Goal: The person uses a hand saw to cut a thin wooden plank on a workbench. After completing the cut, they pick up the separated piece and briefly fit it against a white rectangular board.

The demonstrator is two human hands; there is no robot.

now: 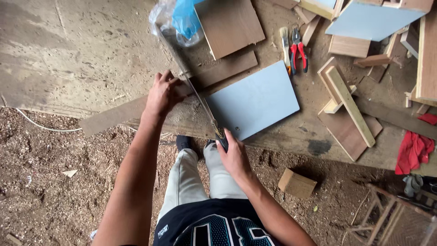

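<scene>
Left hand (163, 93) flat, pressing a long thin board (136, 109) on the desk (91, 50) edge. Right hand (234, 157) gripped round handle of a handsaw (191, 84), blade crossing the board just beside left fingers. Pale blue panel (255, 100) right of saw; pliers (298, 54) further back.

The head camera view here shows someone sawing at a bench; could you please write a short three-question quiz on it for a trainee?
1. True or false: the left hand presses flat on the long brown strip on the workbench.
2. What does the right hand grip?
A. the paintbrush
B. the handle of the handsaw
C. the red-handled pliers
3. Fill in: right of the saw blade lies a pale ____ board.

Key: 1 true; 2 B; 3 blue.
</scene>
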